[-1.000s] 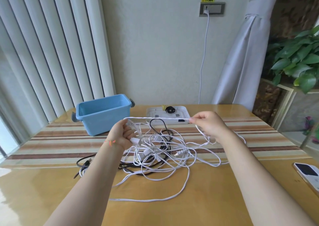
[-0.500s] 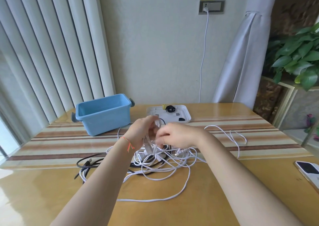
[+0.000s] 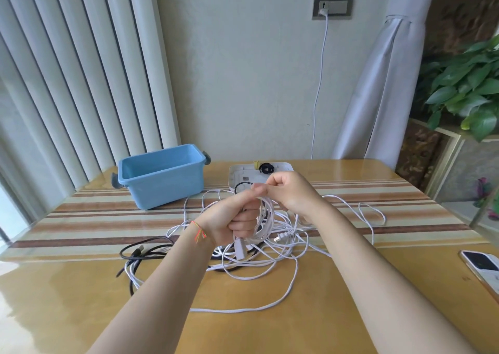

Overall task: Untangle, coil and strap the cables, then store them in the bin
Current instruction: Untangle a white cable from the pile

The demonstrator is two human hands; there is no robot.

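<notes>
Against a pale wall with blinds on one side and a tied curtain on the other stands a glossy wooden table with a striped runner. Above its middle, the left hand is closed around several loops of white cable, a white plug hanging just below the fist. The right hand is closed too, pinching the same cable at the top of the loops. Under both hands lies a tangle of white and black cables. A blue bin sits at the far left, well apart from the tangle. A phone lies at the right edge.
</notes>
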